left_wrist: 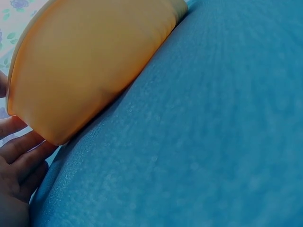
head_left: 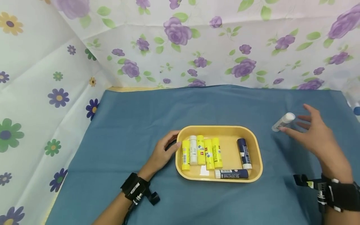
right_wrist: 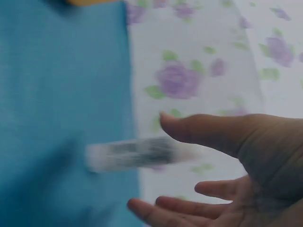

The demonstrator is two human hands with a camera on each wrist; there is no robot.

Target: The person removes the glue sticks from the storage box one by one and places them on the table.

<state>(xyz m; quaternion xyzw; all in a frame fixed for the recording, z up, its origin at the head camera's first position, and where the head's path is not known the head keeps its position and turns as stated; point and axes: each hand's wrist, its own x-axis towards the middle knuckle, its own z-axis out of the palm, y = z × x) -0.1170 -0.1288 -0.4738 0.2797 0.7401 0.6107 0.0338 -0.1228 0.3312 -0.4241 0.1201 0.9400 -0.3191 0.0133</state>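
My left hand (head_left: 164,150) holds the left end of a yellow plastic tray (head_left: 219,127), thumb at the rim and fingers along the outer wall (left_wrist: 90,61). Inside the tray stand out several yellow glue sticks (head_left: 208,153), a white one (head_left: 193,150) among them, and two dark blue ones (head_left: 244,153) at the right. Right of the tray, my right hand (head_left: 316,134) is spread beside a white glue stick (head_left: 283,122). In the right wrist view this stick (right_wrist: 132,155) is blurred and tilts over the cloth, between the spread thumb and fingers, which do not close round it.
A blue cloth (head_left: 126,125) covers the table. Floral sheets (head_left: 180,56) hang behind it and along the left side. At the far right edge is a clear object with a blue spot (head_left: 356,110). Both wrists wear black camera straps (head_left: 136,187).
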